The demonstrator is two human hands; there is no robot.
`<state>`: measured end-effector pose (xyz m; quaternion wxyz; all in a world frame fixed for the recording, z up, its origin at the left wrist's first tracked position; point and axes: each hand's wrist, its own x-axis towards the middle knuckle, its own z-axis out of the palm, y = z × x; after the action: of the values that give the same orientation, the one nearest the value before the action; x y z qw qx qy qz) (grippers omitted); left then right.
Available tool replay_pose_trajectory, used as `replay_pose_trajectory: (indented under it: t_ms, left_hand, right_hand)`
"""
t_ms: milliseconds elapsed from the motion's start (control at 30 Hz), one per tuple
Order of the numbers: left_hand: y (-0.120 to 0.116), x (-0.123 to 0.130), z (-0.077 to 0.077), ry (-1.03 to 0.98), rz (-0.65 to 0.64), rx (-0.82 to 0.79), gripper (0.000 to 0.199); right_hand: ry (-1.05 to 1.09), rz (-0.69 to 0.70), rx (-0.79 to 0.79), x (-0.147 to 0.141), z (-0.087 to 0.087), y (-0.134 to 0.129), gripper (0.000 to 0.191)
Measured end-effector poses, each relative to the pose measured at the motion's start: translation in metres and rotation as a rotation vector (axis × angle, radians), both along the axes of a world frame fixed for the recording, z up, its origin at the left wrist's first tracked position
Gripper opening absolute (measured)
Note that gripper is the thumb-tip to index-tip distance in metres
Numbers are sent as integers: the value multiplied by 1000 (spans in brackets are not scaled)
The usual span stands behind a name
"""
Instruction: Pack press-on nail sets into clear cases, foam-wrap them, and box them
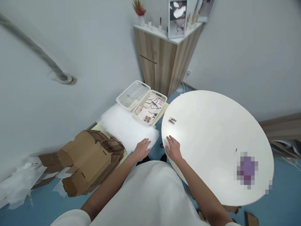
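Note:
My left hand (141,149) is stretched out at the near right corner of a stack of white, translucent sheets (127,125). Its fingers are extended and nothing is in them; whether it touches the sheets I cannot tell. Over the left rim of the round white table (211,131), my right hand (173,149) has its fingers apart and holds nothing. Just beyond its fingertips lies a small clear piece with rows of dark, shiny bits (172,121). An open white plastic basket (150,106) filled with small cards and packets sits behind the sheets, its lid (133,94) folded back.
Flattened brown cardboard boxes (91,160) are stacked at the left, beside crumpled white plastic (21,182). A blurred-out purple item (247,169) is on the table's right side. A wooden cabinet (162,59) fills the corner, with a picture frame (177,18) and small vases on top.

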<state>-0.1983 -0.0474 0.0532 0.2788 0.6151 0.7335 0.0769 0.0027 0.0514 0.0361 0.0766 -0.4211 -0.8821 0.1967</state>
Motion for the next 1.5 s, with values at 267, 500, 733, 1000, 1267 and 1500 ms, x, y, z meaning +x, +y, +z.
replay_pose_trajectory:
  t_ms: [267, 500, 733, 1000, 1267, 1500]
  left_hand:
    - [-25, -70, 28, -226, 166, 41, 50]
    - [1, -130, 30, -292, 388, 187, 45]
    - [58, -169, 27, -487, 559, 190, 44]
    - [148, -202, 5, -518, 708, 124, 45]
    - [228, -232, -27, -374, 646, 120, 41]
    - [254, -236, -45, -354, 569, 102, 45]
  right_hand:
    - [89, 80, -12, -61, -3, 7, 40]
    - [164, 157, -51, -139, 26, 31, 36]
    - [67, 201, -67, -212, 40, 90, 43]
    - [-61, 206, 64, -289, 16, 162, 43]
    - [-174, 198, 58, -335, -14, 190, 38]
    - [-201, 223, -4, -335, -19, 192, 34]
